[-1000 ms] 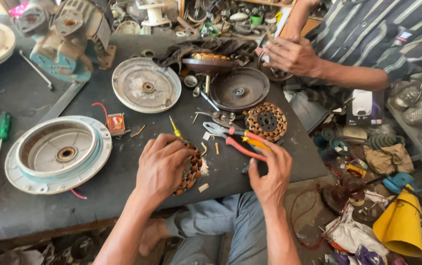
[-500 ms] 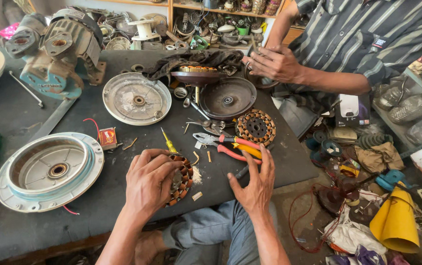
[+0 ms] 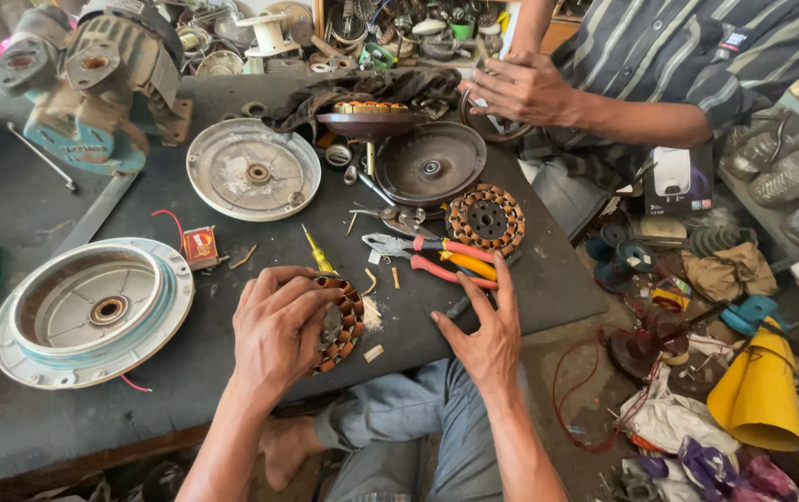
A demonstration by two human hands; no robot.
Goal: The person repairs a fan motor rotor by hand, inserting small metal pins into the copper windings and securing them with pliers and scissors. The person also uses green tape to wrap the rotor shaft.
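Observation:
My left hand (image 3: 278, 330) grips a round copper-wound motor stator (image 3: 343, 323) lying on the dark workbench (image 3: 232, 372) near its front edge. My right hand (image 3: 488, 330) rests on the bench to the right, fingers spread, its fingertips touching a dark slim tool (image 3: 460, 305). Just beyond that hand lie red-handled pliers (image 3: 436, 258) and a yellow-handled screwdriver (image 3: 320, 251). A second copper-wound stator (image 3: 486, 218) sits farther back on the right.
A pale blue-rimmed motor housing (image 3: 92, 311) sits at left, two round metal covers (image 3: 252, 169) (image 3: 432, 165) behind. A grey-green motor body (image 3: 92, 84) stands back left. Another person's hand (image 3: 520, 88) works at the far edge. A yellow cone (image 3: 757, 390) and clutter lie on the floor.
My right hand slid down off the pliers and now rests flat on the bench by the dark tool. My left hand stays on the stator.

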